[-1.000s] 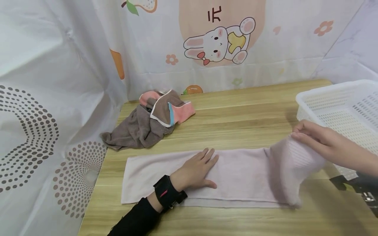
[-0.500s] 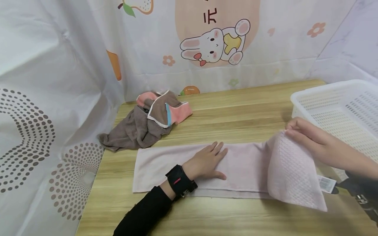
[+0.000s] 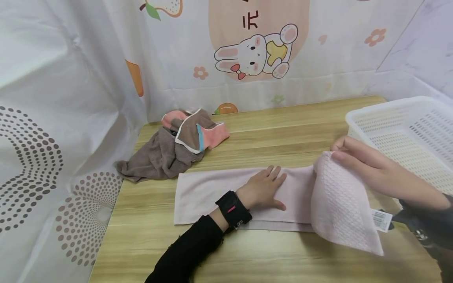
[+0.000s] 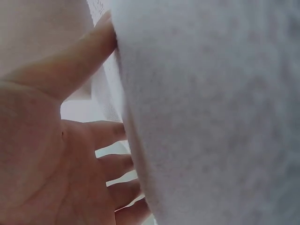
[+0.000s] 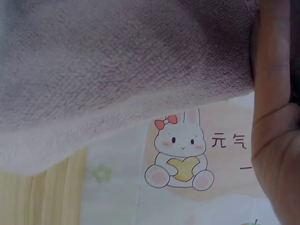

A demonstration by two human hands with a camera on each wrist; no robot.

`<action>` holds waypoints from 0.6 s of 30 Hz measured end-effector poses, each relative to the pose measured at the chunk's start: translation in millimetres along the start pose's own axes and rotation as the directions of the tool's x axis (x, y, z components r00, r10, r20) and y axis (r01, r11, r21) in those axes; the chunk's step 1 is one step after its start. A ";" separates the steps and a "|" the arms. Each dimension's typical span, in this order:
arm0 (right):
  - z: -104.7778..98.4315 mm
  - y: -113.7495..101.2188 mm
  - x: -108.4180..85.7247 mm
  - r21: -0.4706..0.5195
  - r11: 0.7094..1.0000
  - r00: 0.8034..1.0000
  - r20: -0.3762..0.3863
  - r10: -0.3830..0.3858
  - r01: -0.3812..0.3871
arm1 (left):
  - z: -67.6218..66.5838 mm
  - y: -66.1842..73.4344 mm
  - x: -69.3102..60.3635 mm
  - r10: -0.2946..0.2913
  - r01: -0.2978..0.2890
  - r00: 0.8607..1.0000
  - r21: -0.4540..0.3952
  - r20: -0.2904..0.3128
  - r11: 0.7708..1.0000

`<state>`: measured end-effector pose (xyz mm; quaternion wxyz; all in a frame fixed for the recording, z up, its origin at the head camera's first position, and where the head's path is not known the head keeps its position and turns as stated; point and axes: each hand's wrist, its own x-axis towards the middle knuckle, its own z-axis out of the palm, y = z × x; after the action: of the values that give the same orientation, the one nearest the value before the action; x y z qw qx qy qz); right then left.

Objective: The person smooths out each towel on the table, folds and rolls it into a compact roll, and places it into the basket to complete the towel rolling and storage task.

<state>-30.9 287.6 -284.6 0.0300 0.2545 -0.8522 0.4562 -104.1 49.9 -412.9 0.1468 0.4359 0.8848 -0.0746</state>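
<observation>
A pale pink towel [image 3: 209, 196] lies folded in a long strip on the wooden table. My left hand [image 3: 263, 190] rests on its middle with fingers spread; in the left wrist view the fingertips of this hand [image 4: 56, 145] touch the cloth. At the strip's right end, my right hand [image 3: 368, 165] pinches the towel's top edge and holds that end raised, its waffle-textured side showing. A white barcode label [image 3: 381, 219] sticks out beside the lifted end. In the right wrist view the raised towel [image 5: 126, 61] hangs from the right hand [image 5: 276, 122].
A crumpled grey-brown cloth with pink parts [image 3: 166, 151] lies at the back left of the table [image 3: 276, 255]. On the right stands a white plastic basket [image 3: 385, 114], behind the right forearm. A printed curtain [image 3: 177, 51] hangs along the back.
The towel strip has shifted to the right in view and its lifted end has turned to the left, showing its textured face and label. Both hands keep their contact with it.
</observation>
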 end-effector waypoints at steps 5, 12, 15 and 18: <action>1.7 -2.1 7.5 0.066 0.997 0.998 0.035 -0.050 0.047 | -5.4 8.3 11.1 0.001 -0.001 1.000 0.013 -0.001 1.000; 5.4 -1.7 15.0 0.112 0.991 0.996 0.046 -0.078 0.073 | 0.0 -13.4 -6.8 0.007 -0.010 0.999 -0.061 -0.042 0.998; 9.1 -4.3 19.3 0.090 0.994 0.996 0.051 -0.068 0.063 | 3.0 -37.5 -32.9 -0.003 -0.004 0.998 -0.115 -0.060 0.993; 13.5 -7.8 24.2 0.063 0.997 0.997 0.055 -0.050 0.046 | 8.0 -63.2 -62.5 -0.047 0.035 0.997 -0.165 -0.067 0.986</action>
<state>-45.9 263.5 -279.6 0.0090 0.2884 -0.8318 0.4741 -116.7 -37.5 -399.9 0.1490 0.4066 0.9013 0.0107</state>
